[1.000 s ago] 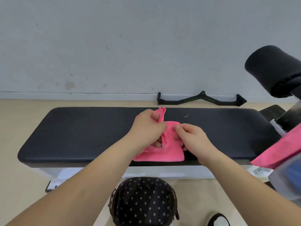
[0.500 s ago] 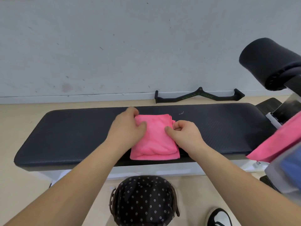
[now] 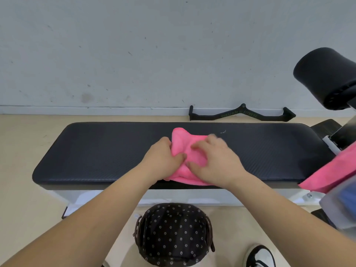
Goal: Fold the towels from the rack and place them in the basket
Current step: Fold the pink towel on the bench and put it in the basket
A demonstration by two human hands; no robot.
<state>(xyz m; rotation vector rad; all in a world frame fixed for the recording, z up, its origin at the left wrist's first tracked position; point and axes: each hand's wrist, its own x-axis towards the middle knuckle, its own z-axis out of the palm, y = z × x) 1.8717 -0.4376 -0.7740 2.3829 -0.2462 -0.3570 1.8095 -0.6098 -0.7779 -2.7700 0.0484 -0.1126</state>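
Pink towel [image 3: 182,140] lies bunched on the black padded tabletop [image 3: 96,151], near its front edge and about mid-length. Both hands are on it. Left hand [image 3: 163,157] grips the towel's left side, thumb on top, fingers curled at the edge. Right hand [image 3: 213,162] sits over the towel's right half, slightly blurred, with bent fingers and thumb closing on a fold of cloth. The two thumbs nearly meet at the towel's middle, and the far left corner sticks up. Basket [image 3: 137,227] with a dotted dark liner stands on the floor [image 3: 23,199] below the tabletop's front edge, between the forearms. Second pink towel [image 3: 335,170] hangs at the right edge. Black handle bar [image 3: 240,114] lies on the floor by the wall.
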